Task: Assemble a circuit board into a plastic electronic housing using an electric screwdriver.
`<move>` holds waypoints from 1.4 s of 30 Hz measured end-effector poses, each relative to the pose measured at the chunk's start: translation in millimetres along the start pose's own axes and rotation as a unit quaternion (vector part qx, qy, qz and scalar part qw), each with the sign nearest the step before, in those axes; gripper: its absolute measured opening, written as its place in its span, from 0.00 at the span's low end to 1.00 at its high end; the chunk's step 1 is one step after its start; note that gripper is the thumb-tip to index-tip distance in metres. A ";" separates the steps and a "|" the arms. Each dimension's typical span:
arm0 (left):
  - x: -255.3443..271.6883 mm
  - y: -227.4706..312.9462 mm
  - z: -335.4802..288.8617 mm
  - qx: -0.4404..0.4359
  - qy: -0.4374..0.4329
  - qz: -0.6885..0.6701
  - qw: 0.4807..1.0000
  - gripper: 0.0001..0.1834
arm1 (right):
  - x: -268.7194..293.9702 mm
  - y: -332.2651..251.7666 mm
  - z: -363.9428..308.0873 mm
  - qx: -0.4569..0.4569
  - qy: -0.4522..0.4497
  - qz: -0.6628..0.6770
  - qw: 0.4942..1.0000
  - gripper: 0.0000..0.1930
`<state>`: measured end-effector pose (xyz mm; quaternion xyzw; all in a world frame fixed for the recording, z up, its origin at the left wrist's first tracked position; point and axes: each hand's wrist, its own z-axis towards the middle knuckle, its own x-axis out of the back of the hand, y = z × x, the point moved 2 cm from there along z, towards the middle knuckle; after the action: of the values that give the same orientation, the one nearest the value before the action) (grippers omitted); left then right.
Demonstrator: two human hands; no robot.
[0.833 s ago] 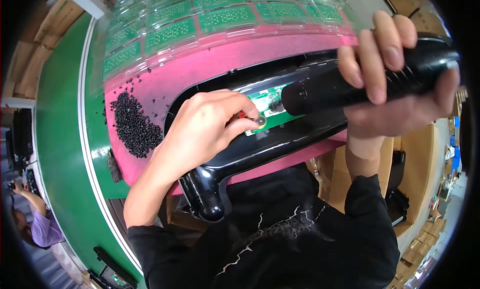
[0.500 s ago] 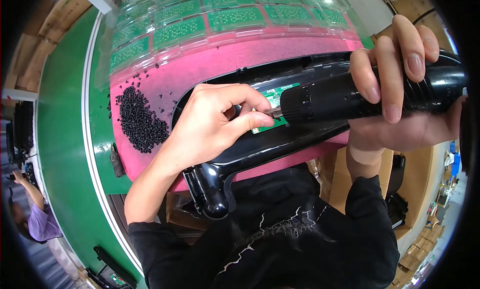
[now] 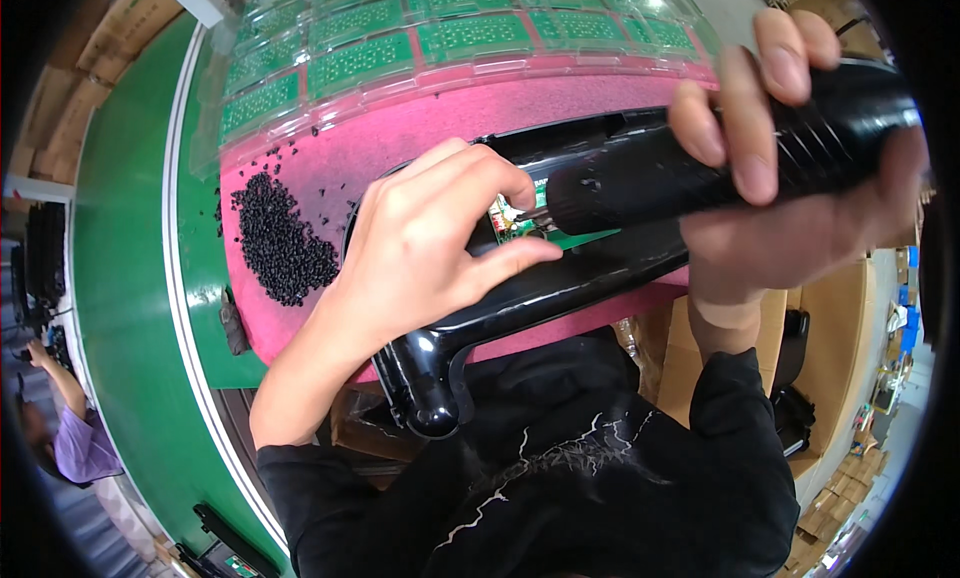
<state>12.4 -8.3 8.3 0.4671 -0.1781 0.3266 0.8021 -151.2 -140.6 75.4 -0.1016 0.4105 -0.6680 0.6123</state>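
Note:
My right hand [image 3: 752, 143] is wrapped round a thick black electric screwdriver [image 3: 625, 193], lying nearly level with its bit end toward the left. The bit meets a small green circuit board [image 3: 592, 240] inside a glossy black plastic housing [image 3: 560, 298]. My left hand [image 3: 425, 243] reaches over the housing's left part, thumb and forefinger apart on either side of the bit, with nothing seen between them. Its other fingers are partly hidden behind the hand. The screwdriver covers part of the board, so whether a screw sits under the bit cannot be made out.
A pile of small black screws [image 3: 280, 243] lies on the pink mat [image 3: 400, 113], left of the housing. Clear trays of green circuit boards [image 3: 470, 38] stand along the far side. An open cardboard box [image 3: 735, 343] is at the near right. A person in purple [image 3: 85, 443] is far left.
My left thumb and forefinger have parted from their pinch at the screwdriver's bit. The screwdriver has shifted a little left, and the board now sits turned differently.

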 end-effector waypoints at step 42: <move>-5.1 -6.9 -9.5 0.086 -0.051 0.156 0.983 0.08 | 5.2 64.6 1.5 -0.027 -0.112 -0.076 0.991 0.38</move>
<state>13.3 -4.3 -3.8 0.5167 -0.2603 0.4373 0.6885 -103.9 -140.3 30.9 -0.2228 0.3487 -0.6854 0.5991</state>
